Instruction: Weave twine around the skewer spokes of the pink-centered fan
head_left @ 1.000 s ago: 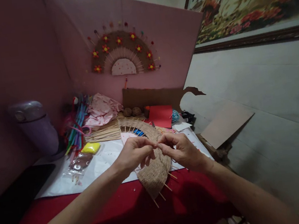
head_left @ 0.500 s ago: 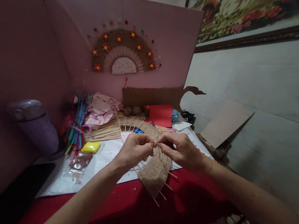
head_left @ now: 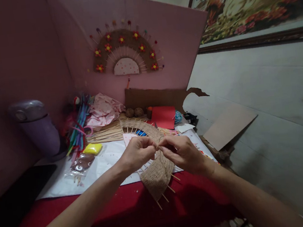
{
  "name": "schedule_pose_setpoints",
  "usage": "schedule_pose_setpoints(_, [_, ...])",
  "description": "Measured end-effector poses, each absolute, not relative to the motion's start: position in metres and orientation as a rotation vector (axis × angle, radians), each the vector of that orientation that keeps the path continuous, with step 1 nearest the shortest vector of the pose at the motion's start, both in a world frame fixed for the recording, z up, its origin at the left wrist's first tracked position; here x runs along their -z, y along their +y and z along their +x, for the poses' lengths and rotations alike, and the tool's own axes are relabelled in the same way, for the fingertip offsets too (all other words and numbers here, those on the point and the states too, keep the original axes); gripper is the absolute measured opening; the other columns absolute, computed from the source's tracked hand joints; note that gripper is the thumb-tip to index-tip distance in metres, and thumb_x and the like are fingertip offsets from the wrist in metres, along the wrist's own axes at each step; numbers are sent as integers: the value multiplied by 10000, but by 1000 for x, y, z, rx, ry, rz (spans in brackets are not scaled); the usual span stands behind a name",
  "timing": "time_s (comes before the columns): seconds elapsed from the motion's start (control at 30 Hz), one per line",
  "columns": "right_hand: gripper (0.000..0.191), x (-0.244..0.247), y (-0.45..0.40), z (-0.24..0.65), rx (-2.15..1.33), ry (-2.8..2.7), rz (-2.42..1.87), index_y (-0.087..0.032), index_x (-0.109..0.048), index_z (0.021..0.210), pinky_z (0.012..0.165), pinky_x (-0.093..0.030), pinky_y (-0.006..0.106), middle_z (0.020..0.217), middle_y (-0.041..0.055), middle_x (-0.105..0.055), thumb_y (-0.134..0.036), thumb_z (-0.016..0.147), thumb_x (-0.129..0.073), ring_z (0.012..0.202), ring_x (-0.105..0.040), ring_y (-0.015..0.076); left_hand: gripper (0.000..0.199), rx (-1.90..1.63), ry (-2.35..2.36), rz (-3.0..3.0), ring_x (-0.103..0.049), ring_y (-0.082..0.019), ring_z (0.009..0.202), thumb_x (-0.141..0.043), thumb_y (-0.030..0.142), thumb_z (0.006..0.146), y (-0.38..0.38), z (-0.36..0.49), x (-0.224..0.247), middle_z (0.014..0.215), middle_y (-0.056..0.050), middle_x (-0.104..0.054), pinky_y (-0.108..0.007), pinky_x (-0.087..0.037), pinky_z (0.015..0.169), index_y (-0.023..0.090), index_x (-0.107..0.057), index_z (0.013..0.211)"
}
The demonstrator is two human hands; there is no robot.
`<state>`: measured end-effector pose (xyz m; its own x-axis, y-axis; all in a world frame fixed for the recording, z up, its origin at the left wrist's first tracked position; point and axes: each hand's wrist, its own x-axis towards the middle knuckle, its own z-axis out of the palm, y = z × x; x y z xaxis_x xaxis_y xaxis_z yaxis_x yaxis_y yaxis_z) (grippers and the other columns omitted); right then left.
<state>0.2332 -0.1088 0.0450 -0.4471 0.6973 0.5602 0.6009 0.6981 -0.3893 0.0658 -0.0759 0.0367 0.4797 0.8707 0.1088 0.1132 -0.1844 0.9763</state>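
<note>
My left hand (head_left: 140, 153) and my right hand (head_left: 183, 154) meet fingertip to fingertip, both pinched closed. Whatever is between the fingertips is too small to make out. Below them lies a half-ring of woven twine (head_left: 158, 176) on thin wooden sticks, whose ends poke out along its outer edge. Its middle is partly hidden by my hands. A piece of spotted pale fabric (head_left: 127, 138) shows at the inner side of the ring, just behind my left hand.
A purple bottle (head_left: 37, 128), pipe cleaners (head_left: 79, 123), a yellow clay packet (head_left: 92, 148) and a brown clay packet (head_left: 82, 162) stand left. Behind are sticks (head_left: 104, 134), twine balls (head_left: 138, 112) and red card (head_left: 163, 117). A finished woven fan (head_left: 127, 34) hangs on the pink board.
Almost nothing differs. My fingertips have shifted very slightly against each other, still pinched together above the woven half-ring, and the view has moved a touch.
</note>
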Motion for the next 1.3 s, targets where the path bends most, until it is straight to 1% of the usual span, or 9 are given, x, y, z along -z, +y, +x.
schedule_pose_setpoints(0.13, [110, -42, -105, 231, -280, -2079, -1079, -150, -596, 740, 501, -335, 213, 609, -13, -563, -143, 808, -509, 528, -454, 79, 116, -863, 896, 1715, -417, -59, 403, -474, 141, 687, -75, 63, -33, 546, 26, -557, -193, -325, 416, 134, -587, 716])
schedule_pose_setpoints(0.23, [116, -38, -103, 230, -350, -1959, -1121, -155, -582, 698, 479, -333, 198, 579, -30, -539, -145, 792, -516, 504, -434, 68, 134, -1162, 1027, 1984, -463, -73, 483, -527, 201, 726, -77, 60, -28, 729, -22, -612, -223, -371, 480, 133, -589, 824])
schedule_pose_setpoints(0.33, [116, -34, -102, 229, -382, -1876, -1135, -156, -583, 694, 486, -349, 194, 583, -29, -539, -147, 787, -515, 522, -455, 71, 86, -1406, 1162, 2274, -471, -94, 566, -532, 215, 767, -82, 60, -24, 733, -29, -598, -243, -372, 558, 145, -579, 787])
schedule_pose_setpoints(0.53, [112, -33, -105, 228, -378, -1937, -1065, -151, -609, 784, 488, -348, 209, 598, -21, -547, -163, 805, -499, 511, -434, 74, 184, -1100, 1019, 2260, -475, -96, 561, -452, 250, 850, -82, 62, -21, 662, -17, -597, -224, -344, 541, 154, -603, 807])
schedule_pose_setpoints(0.73, [125, -40, -104, 235, -376, -2106, -1027, -156, -601, 761, 486, -316, 206, 593, -31, -503, -131, 786, -480, 517, -396, 71, 192, -991, 888, 2235, -452, -81, 543, -418, 174, 823, -82, 60, -23, 598, 8, -551, -210, -327, 535, 154, -576, 717])
schedule_pose_setpoints(0.9, [117, -42, -104, 235, -516, -2087, -1014, -157, -587, 738, 479, -296, 211, 578, -39, -469, -134, 774, -478, 513, -364, 72, 124, -1058, 925, 2283, -380, -73, 527, -456, 123, 729, -78, 57, -22, 560, 38, -476, -209, -287, 523, 162, -548, 656])
schedule_pose_setpoints(1.1, [100, -38, -107, 241, -701, -1847, -1052, -162, -562, 725, 463, -318, 213, 590, -33, -487, -230, 783, -516, 501, -393, 75, 176, -1234, 1133, 1993, -369, -87, 528, -442, 214, 761, -57, 35, -21, 548, 38, -415, -213, -285, 509, 168, -470, 594])
schedule_pose_setpoints(1.23, [153, -32, -111, 253, -783, -1853, -1083, -173, -522, 716, 478, -331, 212, 592, -37, -466, -276, 826, -496, 527, -411, 82, 291, -934, 1017, 2094, -305, -83, 509, -378, 269, 831, -81, 27, -21, 526, 46, -336, -210, -236, 477, 181, -360, 555])
schedule_pose_setpoints(1.3, [173, -28, -115, 258, -789, -1898, -1106, -175, -511, 714, 503, -336, 215, 607, -36, -455, -277, 850, -476, 554, -412, 85, 335, -684, 935, 2142, -267, -76, 482, -382, 284, 849, -98, 26, -20, 493, 51, -308, -212, -202, 454, 173, -376, 532])
